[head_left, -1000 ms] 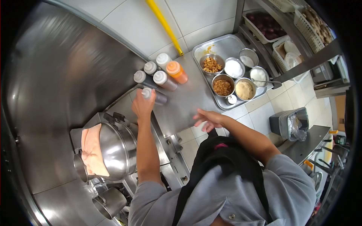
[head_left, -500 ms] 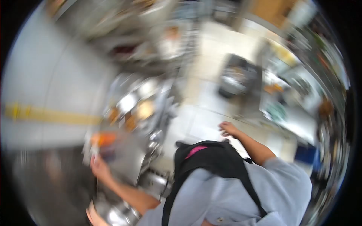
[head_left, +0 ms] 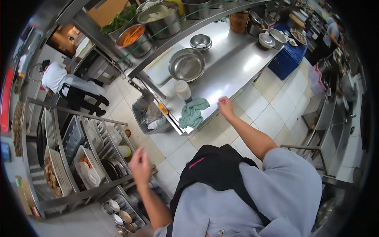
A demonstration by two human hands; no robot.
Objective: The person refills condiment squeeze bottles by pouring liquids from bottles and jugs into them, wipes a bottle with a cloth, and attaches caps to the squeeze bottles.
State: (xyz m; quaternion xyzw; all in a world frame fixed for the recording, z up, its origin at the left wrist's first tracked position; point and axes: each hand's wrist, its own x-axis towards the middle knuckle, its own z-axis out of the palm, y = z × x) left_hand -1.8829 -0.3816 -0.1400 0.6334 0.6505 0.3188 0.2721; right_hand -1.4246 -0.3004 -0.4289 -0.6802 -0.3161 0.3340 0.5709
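My left hand (head_left: 141, 162) is raised over the floor beside the slatted rack (head_left: 75, 193), slightly blurred, its fingers loosely apart and nothing in them. Near the front edge of the steel table (head_left: 233, 59) is my right hand (head_left: 226, 106), its fingers curled in and no object showing in it. A crumpled green cloth (head_left: 193, 113) lies at the table's near corner, left of my right hand. Just behind the cloth a squeeze bottle (head_left: 182, 90) with dark contents stands upright. Farther back sit a wide metal pan (head_left: 186, 65) and small metal bowls (head_left: 200, 41).
A grey bin (head_left: 150, 115) stands beside the table's left end. Crates fill the rack; the tray of metal bowls (head_left: 123, 211) is at lower left. One person (head_left: 65, 81) bends at the far left, another (head_left: 333, 35) stands at far right. A blue crate (head_left: 285, 59) is beyond the table.
The view has swung from the bottle counter to the steel table. My left hand has let go of the dark squeeze bottle and come away from it. My right hand's fingers have curled in.
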